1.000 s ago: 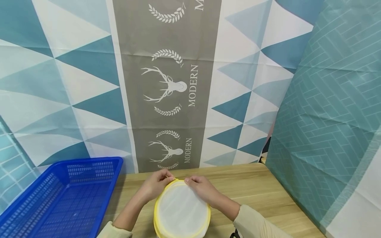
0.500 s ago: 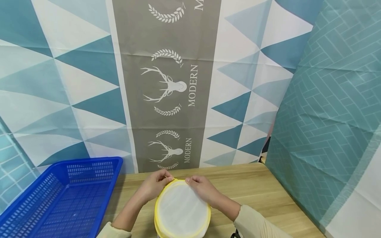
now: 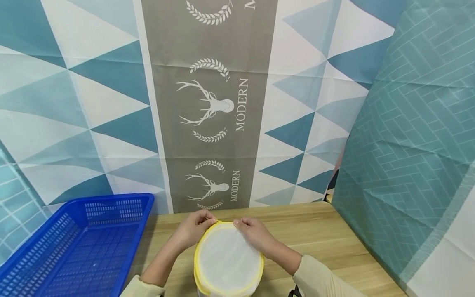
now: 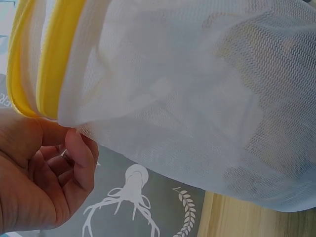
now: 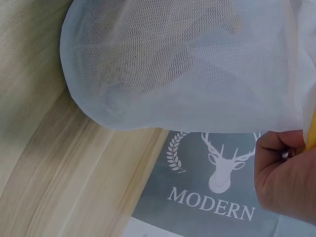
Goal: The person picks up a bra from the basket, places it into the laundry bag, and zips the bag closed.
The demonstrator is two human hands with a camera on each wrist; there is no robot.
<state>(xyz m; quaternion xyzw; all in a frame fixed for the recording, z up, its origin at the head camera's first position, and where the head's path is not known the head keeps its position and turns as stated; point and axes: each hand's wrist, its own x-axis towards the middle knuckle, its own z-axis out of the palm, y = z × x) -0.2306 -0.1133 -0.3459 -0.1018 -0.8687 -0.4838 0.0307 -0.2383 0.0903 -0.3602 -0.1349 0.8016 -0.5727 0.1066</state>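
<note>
A round white mesh laundry bag with yellow trim stands on the table, its circular top towards the head camera. At the far left of the yellow rim, my left hand pinches the edge between thumb and fingers. My right hand grips the same rim a little further right, thumb on the top. Seen from the left wrist, the mesh side hangs beside the left hand and two yellow bands run close together. The right wrist view has the right hand curled at the yellow edge, its fingertips hidden.
A blue plastic basket with slotted walls stands to the left on the wooden table. Behind the table hangs a patterned cloth, and a teal sheet closes off the right side.
The head view has shifted very slightly. The bag's top has moved a little up and right in it, with both hands keeping their hold on the rim.
</note>
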